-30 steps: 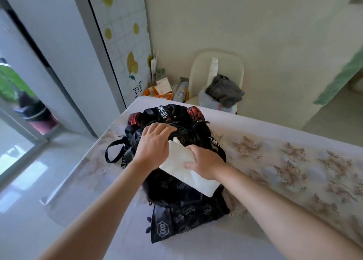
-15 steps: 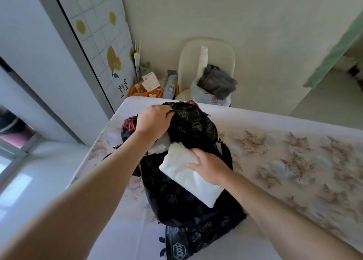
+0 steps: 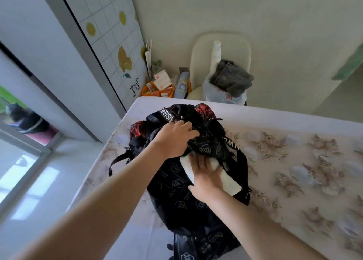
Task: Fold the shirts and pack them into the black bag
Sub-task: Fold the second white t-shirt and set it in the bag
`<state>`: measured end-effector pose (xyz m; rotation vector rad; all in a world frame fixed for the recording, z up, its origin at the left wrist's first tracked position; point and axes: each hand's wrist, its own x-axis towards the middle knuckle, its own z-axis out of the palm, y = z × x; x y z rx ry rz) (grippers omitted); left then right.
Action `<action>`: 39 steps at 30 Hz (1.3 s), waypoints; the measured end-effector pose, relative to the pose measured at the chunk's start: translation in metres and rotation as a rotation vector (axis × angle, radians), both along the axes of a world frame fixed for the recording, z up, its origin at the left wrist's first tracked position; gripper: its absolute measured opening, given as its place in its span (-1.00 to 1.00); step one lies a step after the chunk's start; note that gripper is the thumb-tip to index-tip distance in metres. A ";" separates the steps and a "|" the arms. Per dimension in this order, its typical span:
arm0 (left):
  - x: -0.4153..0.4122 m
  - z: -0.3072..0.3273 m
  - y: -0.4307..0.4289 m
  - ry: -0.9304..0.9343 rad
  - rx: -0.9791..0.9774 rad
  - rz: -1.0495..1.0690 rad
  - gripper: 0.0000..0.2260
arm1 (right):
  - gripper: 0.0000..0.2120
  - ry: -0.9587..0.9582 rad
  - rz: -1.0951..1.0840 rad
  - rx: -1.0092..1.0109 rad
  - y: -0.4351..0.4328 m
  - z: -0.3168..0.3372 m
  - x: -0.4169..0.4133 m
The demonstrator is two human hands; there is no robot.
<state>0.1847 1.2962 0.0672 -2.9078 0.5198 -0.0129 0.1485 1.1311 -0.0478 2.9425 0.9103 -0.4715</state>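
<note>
A black bag with a white logo print and red patches lies on the table. My left hand grips the bag's upper flap at its opening and holds it up. A folded white shirt sticks halfway out of the opening. On top of the shirt my right hand presses flat, its fingertips reaching under the lifted flap. The far end of the shirt is hidden inside the bag.
The table has a pale floral cloth. Behind its far edge stands a cream chair holding a plastic bag and a grey cloth. An orange basket with small items sits in the corner. A glass door is at the left.
The white shirt has slid further into the bag under my right hand. My left hand has kept hold of the flap. The camera has tilted.
</note>
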 end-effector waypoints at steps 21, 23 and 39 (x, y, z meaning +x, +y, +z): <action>0.038 0.035 0.002 -0.134 -0.436 0.271 -0.75 | -0.44 -0.123 0.097 0.276 0.007 0.004 0.030; 0.042 0.035 0.000 -0.145 -0.484 0.292 -0.76 | -0.34 -0.170 0.160 0.246 -0.023 -0.005 0.010; 0.047 0.051 0.017 -0.143 -0.786 0.369 -0.88 | -0.22 -0.077 -0.166 0.188 0.029 -0.018 0.059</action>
